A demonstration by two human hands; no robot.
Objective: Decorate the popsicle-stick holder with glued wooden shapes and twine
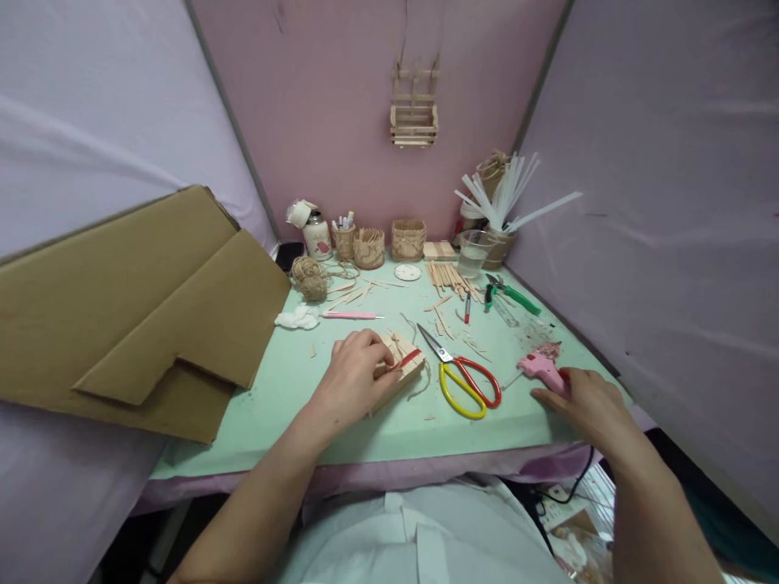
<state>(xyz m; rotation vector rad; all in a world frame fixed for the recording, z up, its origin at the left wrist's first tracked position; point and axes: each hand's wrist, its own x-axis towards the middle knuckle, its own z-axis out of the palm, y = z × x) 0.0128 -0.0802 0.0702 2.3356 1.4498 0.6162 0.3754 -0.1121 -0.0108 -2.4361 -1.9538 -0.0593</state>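
The left hand (359, 365) is clamping its fingers on the wooden piece (398, 387), which is lying left of the scissors (454, 361) on the desk (280, 426), probably to steady it; the right hand (590, 401) is wrapping its fingers round the glue gun (544, 369), seemingly for control. The piece is showing pale wood, 1 red strip (411, 358) and twine (419, 394).

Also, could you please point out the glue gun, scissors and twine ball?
Glue gun (544, 368), head view: pink body.
Scissors (449, 358), head view: where blades meet handles.
Twine ball (310, 280), head view: middle of the windings.
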